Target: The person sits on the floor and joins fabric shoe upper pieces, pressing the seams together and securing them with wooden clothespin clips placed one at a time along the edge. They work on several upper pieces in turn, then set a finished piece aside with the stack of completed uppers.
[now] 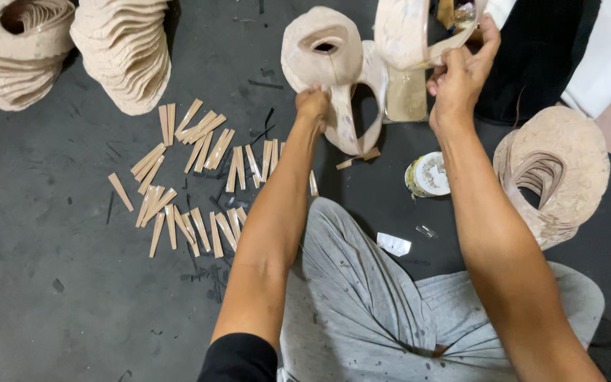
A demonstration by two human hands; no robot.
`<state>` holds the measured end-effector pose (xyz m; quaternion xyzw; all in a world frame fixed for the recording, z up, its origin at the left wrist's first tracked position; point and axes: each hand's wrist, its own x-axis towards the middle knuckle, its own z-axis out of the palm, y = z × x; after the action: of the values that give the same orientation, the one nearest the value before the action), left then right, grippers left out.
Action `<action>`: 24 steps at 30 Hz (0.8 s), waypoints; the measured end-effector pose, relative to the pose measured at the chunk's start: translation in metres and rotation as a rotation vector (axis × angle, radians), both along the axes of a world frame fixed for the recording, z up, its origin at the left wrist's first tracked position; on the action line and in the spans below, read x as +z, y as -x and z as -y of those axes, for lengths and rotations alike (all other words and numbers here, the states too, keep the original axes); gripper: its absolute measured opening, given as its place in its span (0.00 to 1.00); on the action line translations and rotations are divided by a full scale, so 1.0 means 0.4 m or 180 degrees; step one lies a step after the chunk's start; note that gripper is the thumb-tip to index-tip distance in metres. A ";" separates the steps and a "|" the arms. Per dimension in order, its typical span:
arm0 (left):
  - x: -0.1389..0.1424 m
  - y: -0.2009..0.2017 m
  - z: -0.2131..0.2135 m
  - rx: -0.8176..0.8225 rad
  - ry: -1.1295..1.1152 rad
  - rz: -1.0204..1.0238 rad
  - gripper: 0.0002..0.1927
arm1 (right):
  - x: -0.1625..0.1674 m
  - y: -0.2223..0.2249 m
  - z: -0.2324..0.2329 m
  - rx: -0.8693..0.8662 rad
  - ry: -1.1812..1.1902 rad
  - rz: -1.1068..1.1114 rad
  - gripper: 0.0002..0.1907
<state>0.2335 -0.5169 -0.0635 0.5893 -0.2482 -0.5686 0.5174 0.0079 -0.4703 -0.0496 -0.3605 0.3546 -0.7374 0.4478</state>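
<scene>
Two hands work above a dark floor (51,233): the left hand (312,106) has its grip clenched on the lower edge of a beige hat-shaped piece (323,53) with a hole in its top, held up ahead of the person's grey-trousered lap. The right hand (457,74) pinches the rim of a second beige piece (401,32), just beside the first. Small tan strips (199,177) lie scattered to the left, a round tin (429,173) near the right forearm.
</scene>
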 end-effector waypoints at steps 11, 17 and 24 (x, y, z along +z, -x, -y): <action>0.034 0.015 0.033 0.0092 0.0617 0.0415 0.27 | 0.012 0.058 -0.066 0.0223 0.0015 -0.0347 0.36; 0.165 -0.081 -0.263 -0.1105 0.1615 -0.0407 0.29 | 0.077 -0.096 -0.135 0.0662 -0.0343 -0.0161 0.37; 0.240 -0.179 -0.475 -0.0214 0.1996 -0.0546 0.24 | -0.016 -0.225 -0.171 0.1444 -0.0786 -0.0945 0.20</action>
<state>0.3052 -0.3267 0.0324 0.3426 -0.3861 -0.5289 0.6737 0.0979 -0.4018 -0.0561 -0.4773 0.4136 -0.5090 0.5848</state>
